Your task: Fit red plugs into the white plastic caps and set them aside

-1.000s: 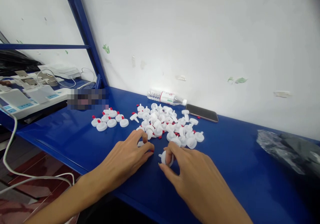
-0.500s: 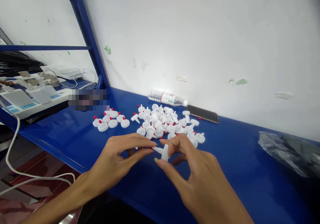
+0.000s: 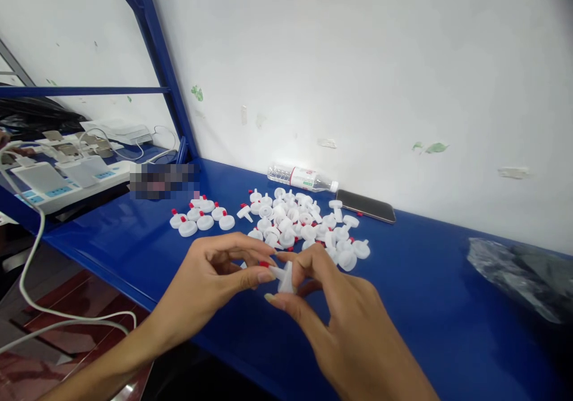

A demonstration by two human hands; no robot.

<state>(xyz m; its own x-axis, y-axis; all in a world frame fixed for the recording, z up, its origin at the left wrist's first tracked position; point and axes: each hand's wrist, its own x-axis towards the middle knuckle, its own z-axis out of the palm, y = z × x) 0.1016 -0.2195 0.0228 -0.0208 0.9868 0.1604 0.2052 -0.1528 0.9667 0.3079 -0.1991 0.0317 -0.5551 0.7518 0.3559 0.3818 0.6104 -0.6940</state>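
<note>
My right hand pinches the round base of a white nozzle cap between thumb and fingers, its spout pointing left. At the spout's end is a small red tip cap, pinched by the thumb and fingers of my left hand. Whether the tip is fully seated cannot be seen, as fingers cover part of it. Just beyond my hands lies a loose pile of white nozzle caps with red tips scattered among them. To its left, several nozzle caps with red tips stand upright in a group.
A clear plastic bottle lies by the wall, with a dark phone beside it. Crumpled clear plastic rests at the right of the blue table. Power strips and cables stand at the left, beside a blue frame post.
Both hands have shifted slightly left with the nozzle cap. The red tip now shows more clearly at the spout's end, and my left thumb has moved along it. The view has shifted a little.
</note>
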